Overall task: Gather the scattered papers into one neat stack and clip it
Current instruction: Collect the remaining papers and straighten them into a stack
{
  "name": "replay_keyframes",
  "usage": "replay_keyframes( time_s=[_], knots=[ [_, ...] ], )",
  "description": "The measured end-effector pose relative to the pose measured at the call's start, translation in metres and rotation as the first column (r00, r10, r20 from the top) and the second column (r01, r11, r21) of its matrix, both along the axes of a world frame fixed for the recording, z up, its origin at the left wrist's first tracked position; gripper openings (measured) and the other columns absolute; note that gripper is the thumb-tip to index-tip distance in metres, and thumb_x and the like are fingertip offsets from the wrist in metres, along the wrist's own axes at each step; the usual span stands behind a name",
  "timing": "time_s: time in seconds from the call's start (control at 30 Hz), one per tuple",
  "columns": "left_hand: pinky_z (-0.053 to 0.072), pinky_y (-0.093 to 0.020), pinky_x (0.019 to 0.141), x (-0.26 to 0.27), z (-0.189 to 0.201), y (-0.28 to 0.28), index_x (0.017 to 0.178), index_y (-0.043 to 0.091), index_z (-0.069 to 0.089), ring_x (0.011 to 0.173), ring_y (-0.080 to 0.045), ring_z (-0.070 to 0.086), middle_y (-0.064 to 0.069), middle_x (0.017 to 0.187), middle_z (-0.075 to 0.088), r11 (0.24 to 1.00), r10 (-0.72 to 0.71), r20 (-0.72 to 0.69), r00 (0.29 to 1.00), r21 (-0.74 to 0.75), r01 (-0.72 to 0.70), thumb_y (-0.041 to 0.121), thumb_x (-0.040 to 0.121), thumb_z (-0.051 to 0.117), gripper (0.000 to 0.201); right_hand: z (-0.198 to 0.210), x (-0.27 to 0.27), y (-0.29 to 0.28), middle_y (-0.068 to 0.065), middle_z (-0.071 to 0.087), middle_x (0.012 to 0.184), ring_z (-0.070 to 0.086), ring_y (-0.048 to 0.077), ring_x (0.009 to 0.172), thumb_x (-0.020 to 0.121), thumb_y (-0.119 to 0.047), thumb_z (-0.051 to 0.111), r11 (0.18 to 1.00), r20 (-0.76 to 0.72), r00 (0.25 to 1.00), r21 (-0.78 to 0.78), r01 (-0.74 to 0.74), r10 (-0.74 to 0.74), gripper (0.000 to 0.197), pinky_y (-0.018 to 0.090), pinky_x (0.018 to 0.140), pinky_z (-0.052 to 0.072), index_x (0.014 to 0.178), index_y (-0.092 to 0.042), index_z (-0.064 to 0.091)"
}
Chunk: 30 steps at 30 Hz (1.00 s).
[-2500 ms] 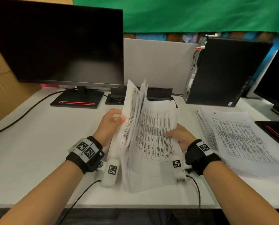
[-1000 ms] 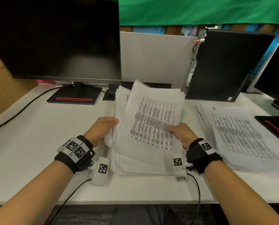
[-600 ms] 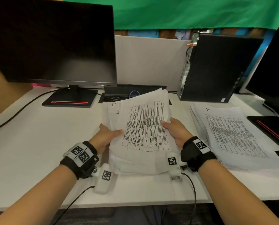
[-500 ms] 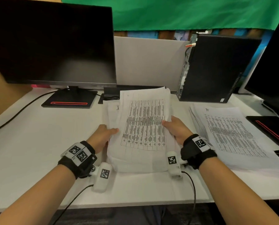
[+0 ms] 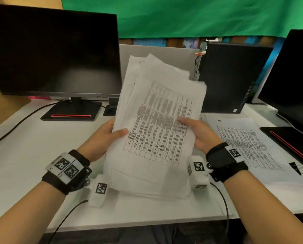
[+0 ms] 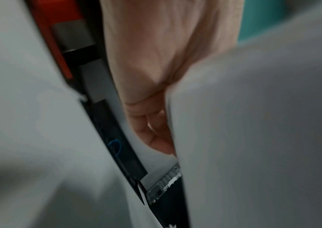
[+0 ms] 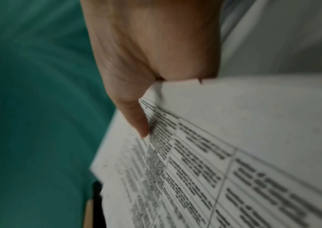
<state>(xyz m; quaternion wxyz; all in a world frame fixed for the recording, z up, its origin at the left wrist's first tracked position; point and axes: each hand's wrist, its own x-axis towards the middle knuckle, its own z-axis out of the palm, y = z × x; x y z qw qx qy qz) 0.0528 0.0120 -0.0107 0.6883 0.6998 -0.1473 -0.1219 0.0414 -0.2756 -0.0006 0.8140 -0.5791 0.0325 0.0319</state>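
Note:
A thick bundle of printed papers (image 5: 157, 131) stands tilted up in front of me, its lower edge on the white desk (image 5: 23, 155), its top sheets uneven. My left hand (image 5: 108, 132) grips its left edge, thumb on the printed front, fingers behind. My right hand (image 5: 196, 132) grips the right edge the same way. The left wrist view shows my left hand (image 6: 156, 123) with fingers curled behind the papers (image 6: 253, 138). In the right wrist view, my right hand (image 7: 142, 86) has its thumb on the printed table of the papers (image 7: 214, 169). A black binder clip (image 5: 297, 168) lies at the right.
A second pile of printed sheets (image 5: 249, 147) lies on the desk to the right. A dark monitor (image 5: 53, 50) with its stand sits at the back left. A black computer tower (image 5: 231, 76) is at the back right, and another monitor (image 5: 295, 73) at the far right.
The bundle lay nearly flat on the desk half a second ago; both hands have tipped it upright toward me, keeping their hold on its two side edges.

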Motion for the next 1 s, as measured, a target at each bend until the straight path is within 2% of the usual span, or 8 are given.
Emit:
replay_keyframes(
  time_s=[0.17, 0.27, 0.37, 0.47, 0.6, 0.73, 0.87, 1.0],
  knots=[
    [0.050, -0.020, 0.092, 0.001, 0.054, -0.023, 0.141, 0.022, 0.033, 0.117, -0.001, 0.056, 0.008, 0.131, 0.053, 0.981, 0.158, 0.533, 0.831, 0.012, -0.195, 0.014, 0.098, 0.048, 0.046, 0.074, -0.020, 0.017, 0.004, 0.067, 0.125, 0.066, 0.014, 0.113, 0.092, -0.009, 0.063, 0.918, 0.475, 0.873, -0.291, 0.271, -0.107, 0.041, 0.033, 0.094, 0.055, 0.133, -0.010, 0.055],
    [0.044, -0.029, 0.104, 0.007, 0.074, -0.032, 0.142, 0.013, 0.033, 0.126, -0.009, 0.050, -0.002, 0.138, 0.050, 0.962, 0.267, 0.610, 0.746, -0.120, -0.246, 0.021, 0.100, 0.044, 0.044, 0.095, -0.025, 0.018, -0.003, 0.066, 0.123, 0.065, 0.007, 0.113, 0.093, -0.011, 0.062, 0.879, 0.580, 0.809, -0.336, 0.340, -0.091, 0.036, 0.028, 0.094, 0.055, 0.129, -0.015, 0.054],
    [0.047, -0.028, 0.100, 0.009, 0.077, -0.034, 0.140, 0.008, 0.038, 0.122, -0.010, 0.055, -0.004, 0.134, 0.055, 0.958, 0.286, 0.595, 0.751, -0.150, -0.246, 0.023, 0.099, 0.049, 0.046, 0.094, -0.026, 0.013, -0.004, 0.064, 0.127, 0.063, 0.007, 0.115, 0.094, -0.016, 0.061, 0.859, 0.581, 0.813, -0.402, 0.319, -0.030, 0.040, 0.027, 0.094, 0.054, 0.133, -0.015, 0.052],
    [0.049, -0.038, 0.099, 0.012, 0.069, -0.030, 0.138, 0.011, 0.041, 0.120, -0.017, 0.058, -0.004, 0.132, 0.058, 0.964, 0.236, 0.465, 0.853, -0.219, -0.148, 0.033, 0.087, 0.063, 0.060, 0.085, -0.027, 0.007, -0.001, 0.067, 0.125, 0.065, 0.011, 0.113, 0.086, -0.030, 0.069, 0.878, 0.526, 0.851, -0.408, 0.252, 0.000, 0.054, 0.031, 0.093, 0.055, 0.135, -0.016, 0.051],
    [0.046, -0.048, 0.101, 0.015, 0.058, -0.035, 0.129, 0.013, 0.054, 0.117, -0.020, 0.060, -0.005, 0.126, 0.063, 0.993, 0.112, 0.434, 0.894, -0.084, -0.084, 0.035, 0.080, 0.066, 0.055, 0.061, -0.023, 0.004, 0.000, 0.069, 0.122, 0.067, 0.017, 0.112, 0.081, -0.030, 0.075, 0.899, 0.392, 0.920, -0.408, 0.160, 0.014, 0.056, 0.047, 0.097, 0.053, 0.132, -0.017, 0.056],
    [0.052, -0.034, 0.094, 0.007, 0.079, -0.071, 0.121, 0.013, 0.059, 0.103, -0.008, 0.065, 0.002, 0.110, 0.067, 0.966, 0.250, 0.530, 0.810, -0.083, -0.244, 0.014, 0.092, 0.056, 0.029, 0.068, -0.021, 0.026, 0.004, 0.069, 0.120, 0.067, 0.017, 0.111, 0.089, -0.015, 0.069, 0.900, 0.456, 0.875, -0.296, 0.320, -0.161, 0.041, 0.046, 0.097, 0.054, 0.129, -0.011, 0.059],
    [0.051, -0.042, 0.095, 0.004, 0.109, -0.080, 0.117, 0.010, 0.059, 0.111, -0.025, 0.063, -0.012, 0.117, 0.065, 0.921, 0.363, 0.580, 0.729, -0.340, -0.188, 0.018, 0.090, 0.059, 0.028, 0.096, -0.022, 0.030, 0.009, 0.069, 0.117, 0.067, 0.022, 0.110, 0.090, -0.012, 0.067, 0.904, 0.614, 0.770, -0.209, 0.374, -0.177, 0.025, 0.043, 0.095, 0.055, 0.114, -0.015, 0.065],
    [0.047, -0.041, 0.099, 0.025, 0.058, -0.052, 0.120, 0.016, 0.061, 0.112, -0.019, 0.063, -0.006, 0.124, 0.065, 0.995, 0.087, 0.228, 0.970, -0.070, -0.072, 0.021, 0.090, 0.063, 0.031, 0.046, -0.008, 0.005, 0.001, 0.070, 0.121, 0.065, 0.017, 0.114, 0.083, -0.015, 0.075, 0.900, 0.334, 0.936, -0.365, 0.238, -0.112, 0.048, 0.045, 0.104, 0.049, 0.129, -0.015, 0.060]
  ],
)
